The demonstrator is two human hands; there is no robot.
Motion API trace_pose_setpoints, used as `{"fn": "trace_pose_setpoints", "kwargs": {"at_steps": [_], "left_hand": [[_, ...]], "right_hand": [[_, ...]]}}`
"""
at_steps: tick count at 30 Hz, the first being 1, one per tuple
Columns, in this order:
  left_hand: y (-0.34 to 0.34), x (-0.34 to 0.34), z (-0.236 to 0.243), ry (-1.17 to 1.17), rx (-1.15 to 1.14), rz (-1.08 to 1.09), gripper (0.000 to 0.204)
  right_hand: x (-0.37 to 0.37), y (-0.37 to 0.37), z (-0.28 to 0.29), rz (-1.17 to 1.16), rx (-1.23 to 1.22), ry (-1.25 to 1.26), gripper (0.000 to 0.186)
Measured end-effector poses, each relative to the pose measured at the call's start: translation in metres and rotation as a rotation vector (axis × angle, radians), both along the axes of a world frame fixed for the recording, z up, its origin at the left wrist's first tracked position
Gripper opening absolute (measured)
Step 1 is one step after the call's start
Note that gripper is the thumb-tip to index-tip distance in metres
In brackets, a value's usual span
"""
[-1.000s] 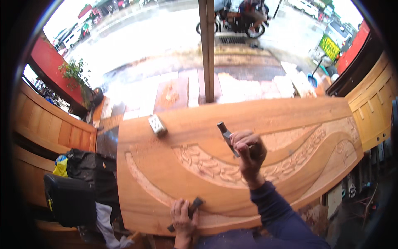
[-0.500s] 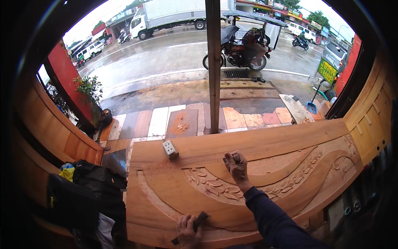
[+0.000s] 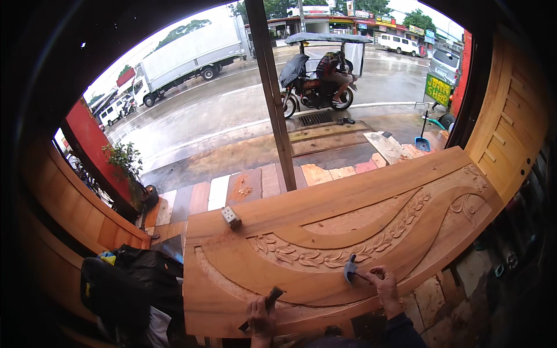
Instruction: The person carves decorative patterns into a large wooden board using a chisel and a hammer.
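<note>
A large wooden door panel [image 3: 325, 243], carved with leaves and curved bands, lies flat before me. At its near edge, right of the middle, my right hand [image 3: 384, 284] is closed round the handle of a hammer [image 3: 350, 270]. The hammer's dark head points left, over the carved panel. My left hand [image 3: 261, 318] rests at the near left edge, its fingers round a dark tool [image 3: 274, 297] that looks like a chisel. One end of it sticks out to the upper right, the other to the lower left; the fingers hide its middle.
A pale socket box [image 3: 231, 217] sits on the panel's far left part amid sawdust. Black cloth [image 3: 145, 269] is heaped at left. A wooden post [image 3: 270, 95] rises beyond the panel. Outside, a motor tricycle [image 3: 319, 75] with a person stands by the wet road.
My right hand has moved from the panel's middle toward its near edge, and the hammer head now shows. My left hand still holds the dark tool. The view has shifted and tilted.
</note>
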State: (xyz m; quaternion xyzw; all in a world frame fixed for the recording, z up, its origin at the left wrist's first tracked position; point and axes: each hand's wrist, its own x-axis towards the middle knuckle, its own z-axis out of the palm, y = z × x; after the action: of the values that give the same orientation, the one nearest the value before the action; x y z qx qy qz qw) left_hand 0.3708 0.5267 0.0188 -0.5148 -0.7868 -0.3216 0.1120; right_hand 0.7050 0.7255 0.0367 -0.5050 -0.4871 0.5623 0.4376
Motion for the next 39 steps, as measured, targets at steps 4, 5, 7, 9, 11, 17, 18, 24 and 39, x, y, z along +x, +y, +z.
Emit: {"fn": "trace_pose_setpoints", "kwargs": {"at_steps": [4, 5, 7, 9, 11, 17, 18, 24, 39], "left_hand": [[-0.006, -0.002, -0.005, 0.141, 0.044, -0.111, 0.044], [-0.006, 0.002, 0.002, 0.133, 0.059, -0.121, 0.046], [-0.007, 0.009, 0.019, 0.117, 0.081, -0.139, 0.049], [-0.012, 0.008, 0.015, 0.155, 0.087, -0.109, 0.049], [-0.012, 0.003, 0.005, 0.198, 0.077, -0.071, 0.047], [-0.013, 0.0, -0.021, 0.156, 0.164, -0.073, 0.032], [-0.013, -0.002, -0.024, 0.158, 0.161, -0.062, 0.031], [-0.009, 0.008, 0.012, 0.06, 0.089, -0.098, 0.035], [-0.039, -0.037, 0.05, -0.45, 0.472, -0.037, 0.041]], "right_hand": [[0.017, -0.008, -0.011, 0.284, 0.063, -0.386, 0.063], [0.013, -0.01, -0.005, 0.306, 0.204, -0.53, 0.065], [-0.003, -0.018, 0.008, 0.349, 0.484, -0.813, 0.071], [-0.009, -0.021, 0.014, 0.381, 0.406, -0.796, 0.08], [-0.014, -0.02, 0.01, 0.357, 0.394, -0.843, 0.08], [-0.011, -0.002, -0.015, 0.417, 0.34, -0.504, 0.077], [-0.015, -0.011, -0.006, 0.363, 0.303, -0.337, 0.076], [-0.047, -0.064, 0.013, 0.174, 0.166, -0.103, 0.077], [-0.066, -0.052, -0.03, 0.241, -0.029, 0.017, 0.054]]}}
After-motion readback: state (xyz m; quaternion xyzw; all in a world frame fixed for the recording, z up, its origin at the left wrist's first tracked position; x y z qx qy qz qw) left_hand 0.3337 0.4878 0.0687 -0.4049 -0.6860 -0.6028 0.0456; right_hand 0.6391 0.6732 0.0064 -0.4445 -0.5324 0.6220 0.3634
